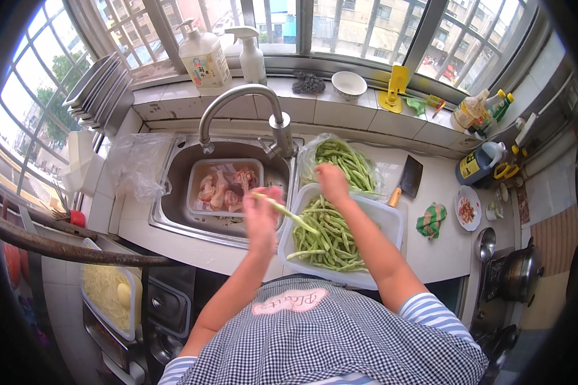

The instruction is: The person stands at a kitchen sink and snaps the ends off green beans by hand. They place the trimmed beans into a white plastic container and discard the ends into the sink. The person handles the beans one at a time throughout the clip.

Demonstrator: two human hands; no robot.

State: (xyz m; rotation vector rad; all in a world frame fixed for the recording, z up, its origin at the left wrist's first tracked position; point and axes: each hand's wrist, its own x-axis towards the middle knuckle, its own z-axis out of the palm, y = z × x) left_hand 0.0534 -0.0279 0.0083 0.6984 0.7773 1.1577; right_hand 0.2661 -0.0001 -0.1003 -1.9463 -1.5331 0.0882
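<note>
My left hand (pixel 261 219), slightly blurred, holds a long green bean (pixel 294 217) between thumb and fingers, its far end pointing down over a white plastic tub (pixel 391 236). Snapped green beans (pixel 325 236) fill much of that tub. At the tub's back edge, my right hand (pixel 333 183) has its fingers curled beside a clear plastic bag (pixel 308 156) of long green beans (pixel 347 161). Whether those fingers grip anything is hidden. Left of the hands, a clear container (pixel 191 192) with raw meat pieces (pixel 216 190) in water sits in the steel sink (pixel 173 168).
A curved faucet (pixel 280 130) rises behind the sink. Right of the tub lie a cleaver (pixel 409 178), a green-striped cloth (pixel 431 220) and a plate of reddish bits (pixel 467 209). A crumpled plastic bag (pixel 139 163) lies left. Bottles (pixel 204 62) line the sill.
</note>
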